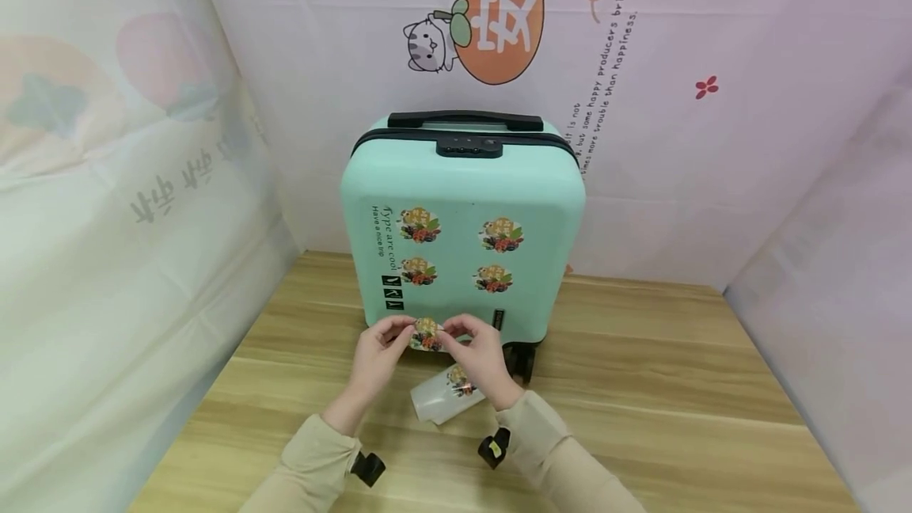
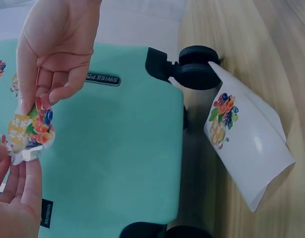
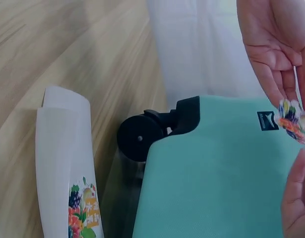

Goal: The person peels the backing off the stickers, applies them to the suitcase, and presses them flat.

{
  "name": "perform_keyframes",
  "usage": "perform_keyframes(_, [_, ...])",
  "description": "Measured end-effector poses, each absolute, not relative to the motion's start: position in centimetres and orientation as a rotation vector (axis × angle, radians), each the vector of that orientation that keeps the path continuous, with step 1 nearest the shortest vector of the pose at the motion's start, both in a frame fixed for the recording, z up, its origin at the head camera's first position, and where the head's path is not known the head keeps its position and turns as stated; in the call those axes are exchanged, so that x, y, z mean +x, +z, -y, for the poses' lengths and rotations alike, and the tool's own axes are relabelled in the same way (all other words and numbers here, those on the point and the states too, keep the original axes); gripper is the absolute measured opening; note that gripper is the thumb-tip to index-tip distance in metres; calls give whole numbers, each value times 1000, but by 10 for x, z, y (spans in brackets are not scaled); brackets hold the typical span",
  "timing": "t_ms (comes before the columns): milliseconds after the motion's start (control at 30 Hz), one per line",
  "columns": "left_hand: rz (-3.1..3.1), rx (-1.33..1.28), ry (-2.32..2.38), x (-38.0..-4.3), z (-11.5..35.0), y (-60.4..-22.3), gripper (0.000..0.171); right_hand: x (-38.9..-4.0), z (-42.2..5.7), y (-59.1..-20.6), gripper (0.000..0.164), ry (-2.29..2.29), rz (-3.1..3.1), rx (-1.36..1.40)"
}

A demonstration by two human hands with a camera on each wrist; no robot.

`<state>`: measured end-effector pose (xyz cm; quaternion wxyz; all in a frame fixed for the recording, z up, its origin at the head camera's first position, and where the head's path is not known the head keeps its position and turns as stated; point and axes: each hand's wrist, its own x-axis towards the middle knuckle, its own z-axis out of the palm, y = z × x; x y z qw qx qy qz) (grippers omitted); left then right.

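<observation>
Between both hands, in front of the suitcase's lower part, is a round fruit-print sticker [image 1: 426, 334]. My left hand [image 1: 379, 351] pinches its left edge, and my right hand [image 1: 480, 347] pinches the right edge. The left wrist view shows the sticker [image 2: 30, 126] slightly bent, with a pale raised edge by the left fingers. Behind it stands a mint-green suitcase [image 1: 456, 188], upright, with several matching stickers in two columns on its front. A curled white sticker sheet [image 1: 436, 400] lies on the table below the hands, with a fruit print [image 2: 223, 119] on it.
The wooden table [image 1: 663, 386] extends on both sides of the suitcase. Printed cloth [image 1: 663, 141] hangs behind and at the sides. A black suitcase wheel [image 3: 139, 138] is beside the curled sheet. Black wrist mounts [image 1: 367, 468] hang beneath the sleeves.
</observation>
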<state>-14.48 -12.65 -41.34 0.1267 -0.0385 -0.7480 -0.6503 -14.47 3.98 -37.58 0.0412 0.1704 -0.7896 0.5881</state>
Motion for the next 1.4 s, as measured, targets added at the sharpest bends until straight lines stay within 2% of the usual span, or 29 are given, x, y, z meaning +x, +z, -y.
perform_keyframes(133, [2174,-129,-1813,-142,126,-413,19,-144,-36,-381,5,1771,2394,522])
perform_keyframes(367, [2130,-138,-1663,-136,124,-414,23,-161,-33,-411,5,1780,2325,536])
perform_keyframes(633, [2130,-41,-1754,-146,131,-414,30,-168,-34,-414,9,1835,2309,616])
perform_keyframes(900, [2109,-77,-1577,-160,127,-412,14,-179,-25,-410,10,1742,2296,499])
perform_keyframes(1400, [1946,-157,-1366,-180,126,-430,14,-195,2,-428,9,1323,2110,408])
